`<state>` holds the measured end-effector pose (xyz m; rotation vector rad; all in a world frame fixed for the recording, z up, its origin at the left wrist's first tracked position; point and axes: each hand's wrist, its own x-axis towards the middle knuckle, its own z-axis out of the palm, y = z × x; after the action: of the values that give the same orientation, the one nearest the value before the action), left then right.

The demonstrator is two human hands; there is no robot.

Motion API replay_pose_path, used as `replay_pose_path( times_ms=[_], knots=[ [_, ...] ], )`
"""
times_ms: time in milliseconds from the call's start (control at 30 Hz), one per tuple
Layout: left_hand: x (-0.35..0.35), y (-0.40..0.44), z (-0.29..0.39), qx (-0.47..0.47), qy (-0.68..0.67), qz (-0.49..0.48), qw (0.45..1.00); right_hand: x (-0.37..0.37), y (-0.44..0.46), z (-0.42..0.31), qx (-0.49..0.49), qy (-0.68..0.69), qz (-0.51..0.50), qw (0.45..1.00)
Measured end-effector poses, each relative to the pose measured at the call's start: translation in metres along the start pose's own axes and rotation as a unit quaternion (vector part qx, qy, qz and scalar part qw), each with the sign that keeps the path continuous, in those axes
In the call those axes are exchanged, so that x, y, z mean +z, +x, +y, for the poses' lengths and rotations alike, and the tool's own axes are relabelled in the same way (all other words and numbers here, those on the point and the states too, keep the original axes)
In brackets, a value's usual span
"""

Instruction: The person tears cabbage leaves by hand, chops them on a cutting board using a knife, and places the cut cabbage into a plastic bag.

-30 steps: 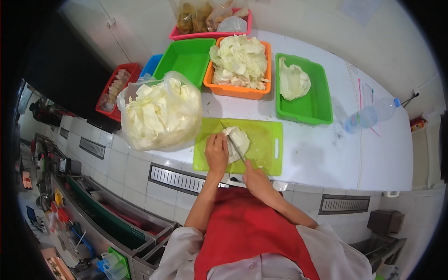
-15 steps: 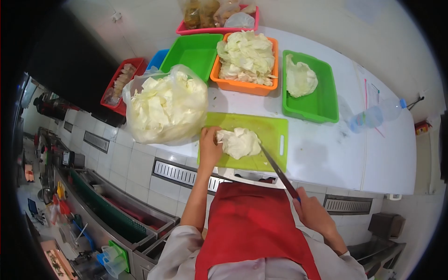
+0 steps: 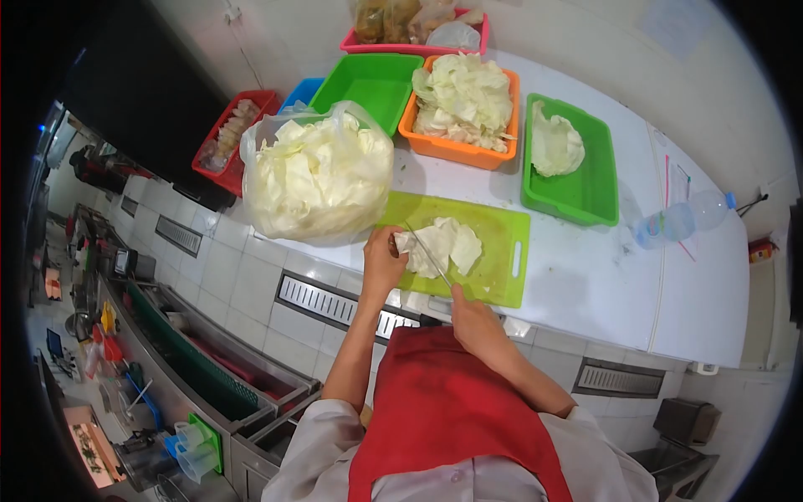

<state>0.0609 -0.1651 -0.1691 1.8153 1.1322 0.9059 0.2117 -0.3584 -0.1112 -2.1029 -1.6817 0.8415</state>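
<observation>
Pale cabbage leaves lie on the yellow-green cutting board at the table's front edge. My left hand has its fingers curled against the left end of the leaves, pressing on them. The handle of a long knife is in my right hand, which is closed round it. Its blade crosses the cabbage diagonally, just right of my left fingers. Left of the board stands a clear plastic bag full of cut cabbage pieces.
Behind the board are an orange basket heaped with cabbage, a green tray and a pink tray with bags. At right, a green tray holds one leaf, near a water bottle. Left is a red basket.
My right hand and the knife swung out to the right, then came back over the cabbage. The cabbage now lies in more separate parts. The whole view has shifted slightly.
</observation>
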Motion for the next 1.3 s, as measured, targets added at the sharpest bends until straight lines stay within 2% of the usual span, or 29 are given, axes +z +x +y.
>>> replay_pose_path(
  times_ms=[133,167,267,333,367,433,500,567,600,667,700,733,767,800,833,867,900,933,1033,1167,1233,1267,1300],
  knots=[
    [0.001,0.000,0.000,0.006,0.036,0.014,0.999,0.000,-0.021,0.011,0.017,-0.001,-0.019,1.000],
    [0.001,-0.001,-0.001,0.005,0.034,0.022,0.999,-0.008,-0.038,0.015,0.054,0.012,-0.050,0.997],
    [0.001,-0.001,0.001,0.012,0.063,0.029,0.998,-0.055,-0.106,0.018,0.142,-0.008,-0.134,0.981],
    [-0.003,-0.002,0.006,-0.001,0.041,0.025,0.999,-0.111,-0.139,0.007,0.159,-0.030,-0.201,0.966],
    [-0.005,-0.002,0.007,-0.012,0.020,0.018,1.000,-0.121,-0.141,0.003,0.157,-0.031,-0.200,0.967],
    [-0.011,-0.002,0.004,-0.019,0.017,0.018,1.000,-0.134,-0.136,0.001,0.194,-0.024,-0.071,0.978],
    [-0.017,-0.005,0.006,-0.025,0.015,0.014,0.999,-0.115,-0.100,0.024,0.174,-0.050,0.067,0.981],
    [-0.021,-0.007,0.012,-0.067,-0.042,0.001,0.997,-0.078,-0.046,0.077,0.115,-0.073,0.160,0.978],
    [-0.021,-0.009,0.010,-0.066,-0.044,0.003,0.997,-0.060,-0.016,0.095,0.119,-0.089,0.164,0.975],
    [-0.022,-0.014,0.003,-0.077,-0.218,-0.004,0.973,-0.040,0.020,0.110,0.116,-0.108,0.171,0.973],
    [-0.027,-0.014,0.010,-0.075,-0.218,0.003,0.973,-0.038,0.031,0.102,0.080,-0.120,0.216,0.966],
    [-0.034,-0.015,0.018,-0.182,-0.447,-0.018,0.876,-0.035,0.042,0.093,0.043,-0.130,0.258,0.956],
    [-0.041,-0.017,0.023,-0.270,-0.645,-0.037,0.714,-0.035,0.048,0.086,0.033,-0.130,0.255,0.958],
    [-0.041,-0.022,0.013,-0.207,-0.707,-0.067,0.673,-0.046,0.050,0.060,-0.017,-0.161,0.299,0.940],
    [-0.044,-0.023,0.016,-0.202,-0.706,-0.057,0.676,-0.048,0.054,0.039,-0.066,-0.188,0.343,0.918],
    [-0.044,-0.025,0.019,-0.164,-0.777,-0.080,0.602,-0.039,0.061,0.025,-0.076,-0.185,0.340,0.919],
    [-0.045,-0.028,0.024,-0.123,-0.838,-0.104,0.521,-0.029,0.067,0.013,-0.118,-0.211,0.279,0.929],
    [-0.048,-0.030,0.032,-0.106,-0.853,-0.113,0.499,-0.022,0.071,0.006,-0.158,-0.236,0.218,0.934],
    [-0.059,-0.035,0.057,-0.111,-0.860,-0.057,0.495,0.013,0.097,0.013,-0.151,-0.301,0.184,0.923],
    [-0.072,-0.037,0.060,-0.070,-0.860,-0.023,0.505,-0.012,0.108,0.010,-0.190,-0.267,0.189,0.926],
    [-0.079,-0.038,0.061,-0.053,-0.826,0.023,0.561,-0.055,0.099,-0.025,-0.170,-0.126,0.195,0.958],
    [-0.082,-0.039,0.065,-0.065,-0.810,0.049,0.581,-0.074,0.100,-0.042,-0.176,-0.127,0.198,0.956],
    [-0.084,-0.039,0.060,-0.061,-0.809,0.050,0.582,-0.095,0.107,-0.064,-0.248,-0.057,0.262,0.931]
  ],
)
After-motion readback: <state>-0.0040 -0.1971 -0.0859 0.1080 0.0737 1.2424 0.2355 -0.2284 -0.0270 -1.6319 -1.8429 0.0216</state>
